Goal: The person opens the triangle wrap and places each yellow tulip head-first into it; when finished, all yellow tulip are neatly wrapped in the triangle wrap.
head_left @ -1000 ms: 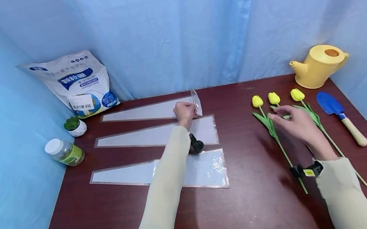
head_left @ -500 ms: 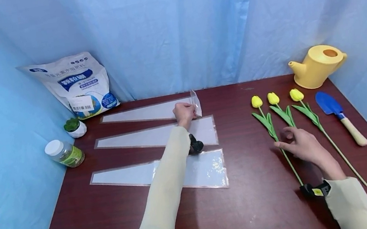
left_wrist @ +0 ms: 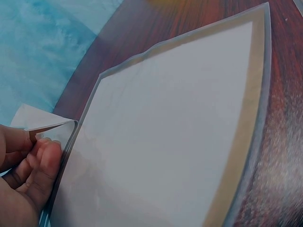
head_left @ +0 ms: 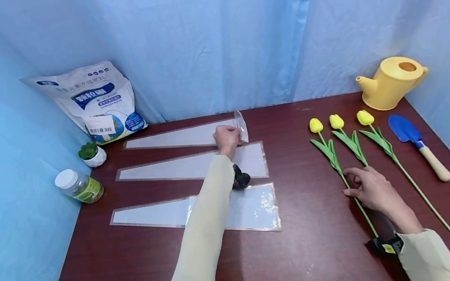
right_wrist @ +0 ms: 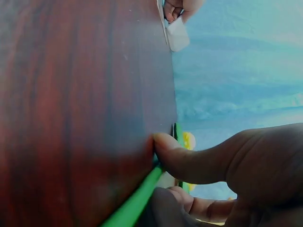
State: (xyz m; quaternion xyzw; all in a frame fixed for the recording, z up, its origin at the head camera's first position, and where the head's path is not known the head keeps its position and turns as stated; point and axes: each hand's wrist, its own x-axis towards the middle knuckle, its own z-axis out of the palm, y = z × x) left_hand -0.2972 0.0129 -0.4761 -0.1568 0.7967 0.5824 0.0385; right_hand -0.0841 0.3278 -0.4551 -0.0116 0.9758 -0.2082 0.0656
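Observation:
Three wedge-shaped white plastic sleeves with clear borders lie on the table: back point(head_left: 174, 138), middle point(head_left: 178, 168) and front point(head_left: 254, 209). My left hand point(head_left: 227, 138) pinches the wide end of the back sleeve, which stands folded up; the left wrist view shows its raised flap point(left_wrist: 38, 118) between thumb and fingers. At the right lie three yellow tulips: left point(head_left: 316, 125), middle point(head_left: 336, 121) and right point(head_left: 365, 117). My right hand point(head_left: 372, 190) has its thumb and fingers curled about the left tulip's green stem point(right_wrist: 135, 201). The palm hides part of the middle tulip's stem.
A yellow watering can point(head_left: 390, 82) stands back right, with a blue trowel point(head_left: 404, 127) before it. At the left are a fertilizer bag point(head_left: 94, 105), a small potted succulent point(head_left: 94, 156) and a white-lidded jar point(head_left: 79, 186). Blue curtains point(head_left: 213, 43) border the table.
My right hand has come down from the tulips' leaves towards me, to the left tulip's stem. My left hand has stayed on the back sleeve.

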